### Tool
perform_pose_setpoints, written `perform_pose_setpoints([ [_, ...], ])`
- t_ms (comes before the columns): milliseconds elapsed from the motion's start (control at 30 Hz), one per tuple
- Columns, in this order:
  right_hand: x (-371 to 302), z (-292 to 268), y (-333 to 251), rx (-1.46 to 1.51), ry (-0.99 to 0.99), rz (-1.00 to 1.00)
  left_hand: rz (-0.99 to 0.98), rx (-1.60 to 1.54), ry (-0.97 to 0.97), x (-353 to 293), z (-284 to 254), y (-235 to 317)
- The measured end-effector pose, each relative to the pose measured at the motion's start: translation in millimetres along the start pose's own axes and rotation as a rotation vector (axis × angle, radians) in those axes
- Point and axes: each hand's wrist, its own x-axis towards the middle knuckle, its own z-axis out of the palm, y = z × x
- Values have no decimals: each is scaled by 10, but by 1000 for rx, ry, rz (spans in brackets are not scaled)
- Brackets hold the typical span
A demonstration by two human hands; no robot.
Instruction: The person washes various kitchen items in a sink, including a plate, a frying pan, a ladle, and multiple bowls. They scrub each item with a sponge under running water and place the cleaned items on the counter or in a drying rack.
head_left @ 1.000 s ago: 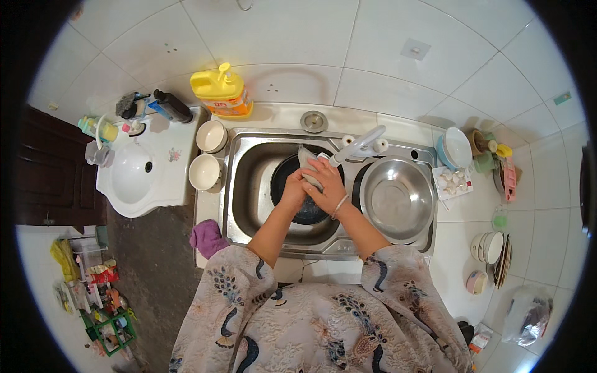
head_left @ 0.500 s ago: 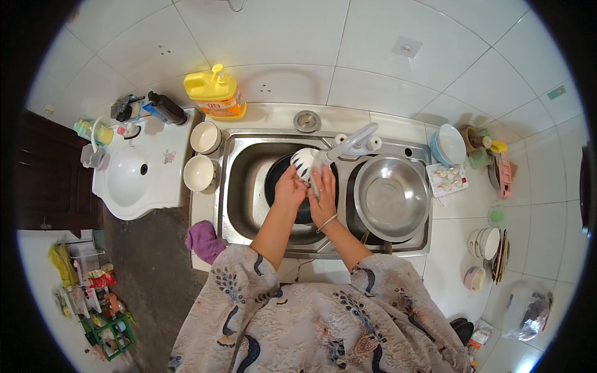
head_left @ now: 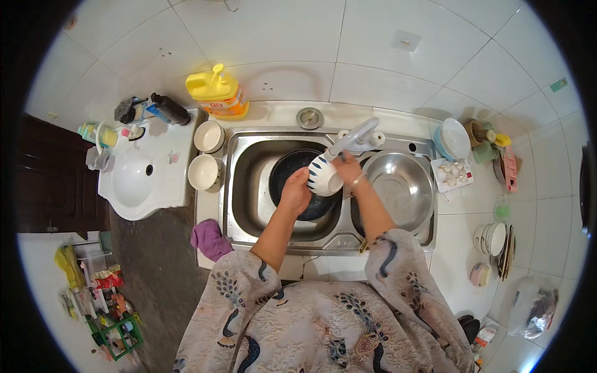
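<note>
A white bowl with dark blue leaf-like marks [head_left: 318,173] is tilted on its side under the tap, its opening toward the lower right. My left hand [head_left: 296,191] grips its left edge. Close to the bowl's right side is my right hand [head_left: 348,169], just below the tap [head_left: 354,137]; its fingers are smeared by motion and partly hidden. Beneath the bowl, a black pan [head_left: 283,180] lies in the left basin of the steel double sink [head_left: 249,236]. A large steel basin [head_left: 404,186] sits over the right side of the sink.
Left of the sink stand two pale bowls [head_left: 203,172] and a purple cloth [head_left: 210,240]. A yellow jug with a pump [head_left: 217,93] is behind them. On the right counter are a light blue bowl [head_left: 453,140], a white tray with small pale items [head_left: 453,175] and stacked bowls [head_left: 490,239].
The bowl has moved right and turned, its opening now facing the lower right. My right hand has moved up and right, beside the tap. The steel basin looks little changed.
</note>
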Motion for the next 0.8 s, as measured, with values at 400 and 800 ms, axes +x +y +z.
perform_pose_setpoints([
  [400,-281,-89,29,656,-77,102,-235,0,-17,327,313,114],
  [800,-604,142,146,-1031,-241,-742,-556,434,193,48,-311,413],
])
